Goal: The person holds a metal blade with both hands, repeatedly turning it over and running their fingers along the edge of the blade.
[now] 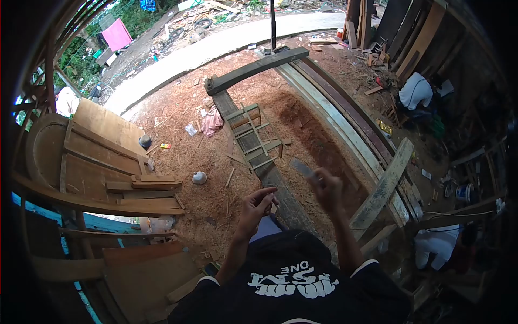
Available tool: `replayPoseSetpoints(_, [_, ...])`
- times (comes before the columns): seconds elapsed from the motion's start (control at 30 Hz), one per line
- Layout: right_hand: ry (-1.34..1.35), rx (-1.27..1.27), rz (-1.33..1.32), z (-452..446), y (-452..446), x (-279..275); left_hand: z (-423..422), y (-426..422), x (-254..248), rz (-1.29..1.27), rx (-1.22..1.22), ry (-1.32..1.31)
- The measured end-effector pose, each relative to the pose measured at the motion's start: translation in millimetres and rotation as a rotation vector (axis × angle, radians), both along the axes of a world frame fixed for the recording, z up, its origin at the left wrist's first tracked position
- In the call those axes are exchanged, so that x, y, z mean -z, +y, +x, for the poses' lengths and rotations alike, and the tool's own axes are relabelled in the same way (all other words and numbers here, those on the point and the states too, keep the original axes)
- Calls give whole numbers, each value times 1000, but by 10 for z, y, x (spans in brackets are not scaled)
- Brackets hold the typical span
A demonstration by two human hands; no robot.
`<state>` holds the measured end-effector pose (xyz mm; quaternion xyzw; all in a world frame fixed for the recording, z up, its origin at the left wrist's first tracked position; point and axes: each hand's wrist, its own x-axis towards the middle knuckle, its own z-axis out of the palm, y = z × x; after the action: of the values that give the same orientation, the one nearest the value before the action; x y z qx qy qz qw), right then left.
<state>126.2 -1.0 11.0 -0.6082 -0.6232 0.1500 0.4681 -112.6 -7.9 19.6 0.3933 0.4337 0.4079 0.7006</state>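
Observation:
My right hand (328, 189) is raised at the right of the plank, closed on a thin, flat grey piece (301, 167), perhaps a blade or sandpaper; its kind is unclear. Lower and to the left, my left hand (258, 209) has its thumb and fingers pinched together. Whatever lies between those fingertips is too small to make out. Beneath both hands runs a long dark plank (272, 175). A small frame of thin wooden slats (252, 135) rests on it, beyond my hands and touched by neither.
Wood shavings cover the ground. Large wooden panels (100, 156) lean at the left; a beam (259, 69) crosses the plank's far end. Long boards (345, 129) lie at the right, with a loose board (384, 183) across them. A person in white (415, 92) crouches beyond.

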Motion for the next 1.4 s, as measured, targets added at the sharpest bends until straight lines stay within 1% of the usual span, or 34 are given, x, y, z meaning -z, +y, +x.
replayPoseSetpoints(0.03, [-70, -108, 45, -134, -122, -36, 1, 16, 42, -13, 7, -4])
replayPoseSetpoints(0.07, [-91, -179, -4, -248, -226, -119, 18, 39, 64, -23, 15, -12])
replayPoseSetpoints(0.13, [-146, -314, -53, -362, -281, -165, 39, 40, 72, 80, 89, -48])
replayPoseSetpoints(0.17, [-120, -235, -20, -314, -233, -84, 51, 38, 72, 129, 128, -64])
replayPoseSetpoints(0.23, [-60, -73, 44, -136, -39, 119, 132, 35, -48, 72, 146, -55])
replayPoseSetpoints(0.27, [150, 63, -160, 17, 31, 114, 162, 22, -89, 40, 154, -51])
replayPoseSetpoints(0.37, [119, 107, 28, 56, -68, -292, 205, 34, -69, 12, 168, -57])
replayPoseSetpoints(0.4, [33, -6, 71, -18, -141, -245, 190, 24, -1, 18, 211, -64])
replayPoseSetpoints(0.43, [-189, -145, 104, -52, -244, -288, 175, 34, 97, 25, 259, -71])
replayPoseSetpoints(0.47, [-237, -176, 95, -46, -265, -267, 188, 54, 157, 33, 308, -81])
replayPoseSetpoints(0.5, [-287, -211, 84, -27, -271, -233, 230, 71, 78, 15, 298, -82])
replayPoseSetpoints(0.57, [35, 148, -35, 159, -163, -214, 278, 72, -162, -26, 259, -81])
replayPoseSetpoints(0.6, [199, 323, -89, 228, -106, -197, 263, 51, -165, -36, 253, -88])
replayPoseSetpoints(0.67, [75, 176, -11, 218, -130, -69, 241, 64, -168, -36, 235, -103])
replayPoseSetpoints(0.7, [19, 105, 20, 167, -196, -4, 210, 72, -122, -7, 277, -144])
replayPoseSetpoints(0.73, [-45, -32, 55, 8, -280, -87, 171, 66, -36, 13, 323, -183])
replayPoseSetpoints(0.77, [-128, -121, -39, -56, -343, -170, 161, 67, 13, 35, 372, -229])
replayPoseSetpoints(0.83, [-140, 138, 24, 70, -185, 90, 216, 4, -136, -12, 255, -197])
replayPoseSetpoints(0.87, [-39, 245, -53, 205, -178, 119, 210, -5, -172, -23, 213, -182])
replayPoseSetpoints(0.93, [175, 459, -195, 359, -115, -170, 170, 45, -156, -25, 144, -154])
replayPoseSetpoints(1.0, [118, 360, -164, 175, -170, -434, 124, 79, -17, -27, 92, -134])
replayPoseSetpoints(1.03, [87, 315, -159, 98, -247, -478, 111, 74, 12, -30, 96, -114])
replayPoseSetpoints(1.07, [139, 154, -24, 90, -224, 0, 122, 82, 30, -32, 100, -99])
replayPoseSetpoints(1.1, [14, 44, -64, -36, -279, 4, 147, 97, 43, -26, 102, -87])
replayPoseSetpoints(1.13, [-29, -80, -14, -197, -317, -69, 175, 91, 62, 0, 129, -101])
replayPoseSetpoints(1.17, [-124, -180, -87, -265, -329, -11, 198, 72, 85, 28, 156, -111])
replayPoseSetpoints(1.2, [-98, -145, -33, -274, -268, 48, 217, 59, 72, 55, 184, -117])
replayPoseSetpoints(1.23, [-68, -112, 17, -288, -217, 92, 233, 59, 48, 80, 183, -60])
replayPoseSetpoints(1.3, [96, 59, -134, -122, -108, 58, 259, 61, -43, 124, 181, 52])
replayPoseSetpoints(1.33, [174, 147, -210, -58, -89, 24, 239, 55, -66, 78, 190, 21])
replayPoseSetpoints(1.4, [70, 74, -123, -46, -146, -41, 211, 48, -41, 52, 188, -4])
